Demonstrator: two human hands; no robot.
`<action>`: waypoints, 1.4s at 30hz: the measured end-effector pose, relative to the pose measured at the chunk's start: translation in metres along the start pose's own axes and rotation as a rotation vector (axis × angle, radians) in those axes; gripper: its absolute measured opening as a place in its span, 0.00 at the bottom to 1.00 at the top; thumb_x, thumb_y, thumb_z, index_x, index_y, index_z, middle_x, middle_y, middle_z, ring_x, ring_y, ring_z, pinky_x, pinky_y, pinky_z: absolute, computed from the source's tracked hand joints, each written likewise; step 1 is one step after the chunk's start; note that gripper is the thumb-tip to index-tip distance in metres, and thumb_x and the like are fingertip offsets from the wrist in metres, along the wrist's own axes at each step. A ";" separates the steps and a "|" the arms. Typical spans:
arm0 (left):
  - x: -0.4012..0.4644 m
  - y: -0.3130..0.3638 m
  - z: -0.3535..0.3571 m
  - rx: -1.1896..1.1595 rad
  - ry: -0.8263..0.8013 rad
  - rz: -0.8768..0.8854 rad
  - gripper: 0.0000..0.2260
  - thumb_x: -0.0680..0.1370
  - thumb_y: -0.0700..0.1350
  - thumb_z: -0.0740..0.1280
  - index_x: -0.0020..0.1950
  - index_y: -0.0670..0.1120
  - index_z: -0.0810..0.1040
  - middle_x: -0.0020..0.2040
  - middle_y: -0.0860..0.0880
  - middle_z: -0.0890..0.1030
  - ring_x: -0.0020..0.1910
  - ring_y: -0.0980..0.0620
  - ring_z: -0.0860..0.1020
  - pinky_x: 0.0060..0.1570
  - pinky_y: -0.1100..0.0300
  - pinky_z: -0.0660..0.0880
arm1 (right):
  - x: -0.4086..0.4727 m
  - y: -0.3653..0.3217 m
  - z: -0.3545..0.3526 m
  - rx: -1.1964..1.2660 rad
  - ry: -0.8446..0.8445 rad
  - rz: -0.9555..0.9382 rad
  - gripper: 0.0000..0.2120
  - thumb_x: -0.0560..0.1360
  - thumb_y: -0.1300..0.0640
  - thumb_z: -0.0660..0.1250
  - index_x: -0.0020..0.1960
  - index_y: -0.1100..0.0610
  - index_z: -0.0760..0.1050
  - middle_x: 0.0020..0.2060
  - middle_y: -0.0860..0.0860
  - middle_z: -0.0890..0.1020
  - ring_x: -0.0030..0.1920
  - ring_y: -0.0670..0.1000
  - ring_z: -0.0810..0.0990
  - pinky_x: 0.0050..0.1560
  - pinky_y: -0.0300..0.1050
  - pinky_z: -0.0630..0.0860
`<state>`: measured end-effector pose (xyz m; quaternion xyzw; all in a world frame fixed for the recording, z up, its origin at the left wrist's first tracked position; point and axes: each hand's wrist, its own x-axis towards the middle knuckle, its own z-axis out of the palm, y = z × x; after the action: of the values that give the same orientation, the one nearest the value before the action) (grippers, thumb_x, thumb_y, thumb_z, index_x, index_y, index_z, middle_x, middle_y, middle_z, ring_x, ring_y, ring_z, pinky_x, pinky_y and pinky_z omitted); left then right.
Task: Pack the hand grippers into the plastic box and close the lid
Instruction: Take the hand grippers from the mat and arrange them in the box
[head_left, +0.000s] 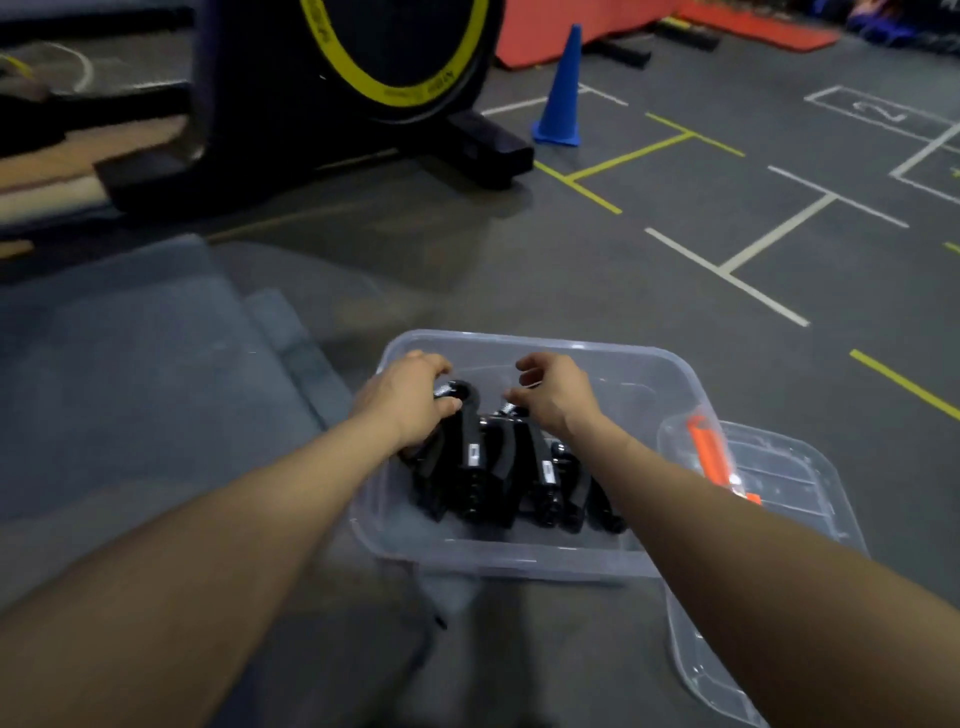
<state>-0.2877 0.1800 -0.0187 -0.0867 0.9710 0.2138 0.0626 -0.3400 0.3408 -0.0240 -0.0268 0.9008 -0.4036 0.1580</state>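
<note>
Trouble, we judge, would come from the black hand grippers (498, 467) standing too high: their coiled steel tops poke up near the rim of the clear plastic box (519, 564) on the grey floor, and could stop the clear plastic lid (779, 467), lying against the box's right side, from seating. Our left hand (410, 400) curls round one gripper's top; our right hand (550, 395) hovers, fingers loosely bent, apparently holding nothing.
</note>
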 end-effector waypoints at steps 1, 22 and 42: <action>-0.012 -0.015 -0.014 0.002 0.023 -0.026 0.21 0.74 0.51 0.68 0.66 0.49 0.72 0.65 0.47 0.74 0.65 0.45 0.73 0.64 0.51 0.70 | -0.007 -0.019 0.011 -0.025 -0.022 -0.042 0.21 0.72 0.60 0.72 0.63 0.61 0.73 0.57 0.58 0.80 0.54 0.55 0.79 0.56 0.44 0.73; -0.353 -0.389 -0.127 -0.058 0.247 -0.806 0.18 0.74 0.48 0.68 0.63 0.47 0.73 0.64 0.45 0.72 0.63 0.43 0.73 0.58 0.53 0.72 | -0.217 -0.275 0.410 -0.233 -0.641 -0.480 0.21 0.69 0.58 0.74 0.59 0.63 0.74 0.45 0.53 0.74 0.46 0.49 0.72 0.45 0.39 0.68; -0.363 -0.449 -0.070 -0.112 0.289 -1.005 0.29 0.69 0.55 0.72 0.62 0.40 0.69 0.62 0.39 0.72 0.63 0.39 0.70 0.61 0.51 0.69 | -0.228 -0.254 0.481 -0.247 -0.700 -0.416 0.18 0.71 0.56 0.72 0.58 0.59 0.76 0.49 0.53 0.78 0.50 0.51 0.77 0.52 0.39 0.70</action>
<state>0.1491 -0.1994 -0.0797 -0.5736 0.7955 0.1949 0.0179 0.0035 -0.1354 -0.0779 -0.3622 0.8097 -0.2823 0.3653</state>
